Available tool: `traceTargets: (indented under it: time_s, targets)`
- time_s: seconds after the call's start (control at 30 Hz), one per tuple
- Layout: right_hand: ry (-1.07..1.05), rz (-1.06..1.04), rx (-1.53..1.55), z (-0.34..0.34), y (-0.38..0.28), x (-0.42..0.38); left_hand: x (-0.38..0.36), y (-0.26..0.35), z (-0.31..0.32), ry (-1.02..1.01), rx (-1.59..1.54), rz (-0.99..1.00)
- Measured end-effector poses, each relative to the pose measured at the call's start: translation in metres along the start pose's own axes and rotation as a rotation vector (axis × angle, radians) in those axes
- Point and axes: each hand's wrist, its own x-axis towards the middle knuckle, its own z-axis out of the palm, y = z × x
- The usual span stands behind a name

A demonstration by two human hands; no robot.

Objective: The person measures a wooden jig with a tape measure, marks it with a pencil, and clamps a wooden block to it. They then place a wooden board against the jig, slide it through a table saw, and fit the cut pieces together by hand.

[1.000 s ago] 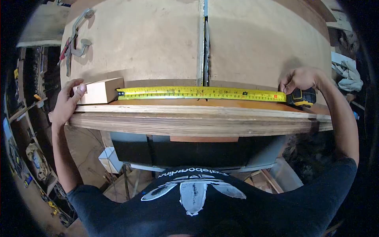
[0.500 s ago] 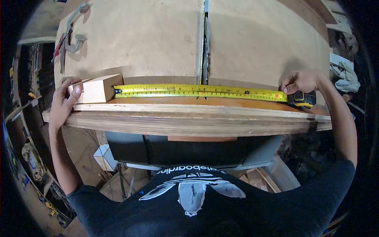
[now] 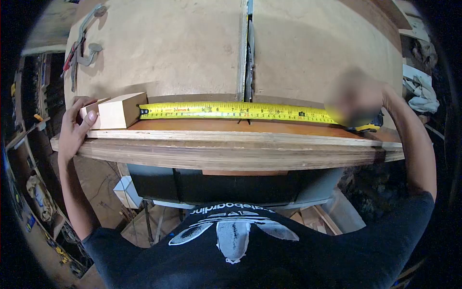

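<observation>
My left hand [image 3: 77, 126] is closed round the left end of a pale wooden block [image 3: 94, 111], its thumb on the near face. Against that block's right side sits a larger wooden block [image 3: 118, 110]. From this one, a yellow tape measure blade [image 3: 216, 110] stretches rightward along an orange-brown board [image 3: 211, 126], its hook end at the block's right face. The black and yellow tape measure case [image 3: 369, 126] lies at the far right of the blade. My right hand [image 3: 358, 98] is over the case and the blade's end, its fingers hidden by a blur.
Layered plywood edges [image 3: 231, 154] run along the front of the bench. Behind the tape, a plywood top [image 3: 163, 53] is split by a dark slot [image 3: 250, 58]. Metal clamps [image 3: 86, 43] lie at the back left. A white container [image 3: 344, 212] stands below, at right.
My right hand has shifted slightly left and over the tape measure case, and a blur covers it now. My left hand stays on the wooden block.
</observation>
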Motion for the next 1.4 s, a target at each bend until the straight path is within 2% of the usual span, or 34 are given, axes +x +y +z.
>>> traceTargets:
  time_s: [0.1,0.27,0.4,0.57,0.77,0.93,1.13,1.4]
  targets:
    - [-0.02,0.014,-0.047,-0.003,0.003,0.004,0.0,-0.001,0.0,-0.002,-0.041,0.0]
    - [-0.093,-0.08,0.046,-0.005,0.01,0.009,0.0,-0.006,-0.001,-0.015,-0.089,0.008]
    - [-0.082,-0.019,0.076,-0.004,0.006,0.007,-0.003,-0.006,-0.002,-0.01,-0.069,-0.019]
    - [-0.148,-0.095,0.08,-0.006,0.01,0.009,-0.006,-0.009,-0.01,-0.059,-0.07,-0.056]
    - [-0.184,-0.07,0.11,-0.008,0.012,0.013,-0.01,-0.003,-0.012,-0.08,-0.074,-0.04]
    - [-0.16,-0.073,0.035,-0.008,0.001,0.011,-0.01,-0.004,-0.014,-0.077,-0.02,-0.003]
    - [-0.141,-0.07,0.017,-0.008,-0.002,0.011,-0.011,-0.009,-0.017,-0.062,-0.093,-0.1]
    - [-0.129,-0.086,0.03,-0.01,-0.005,0.011,-0.001,-0.013,-0.02,-0.126,-0.062,0.003]
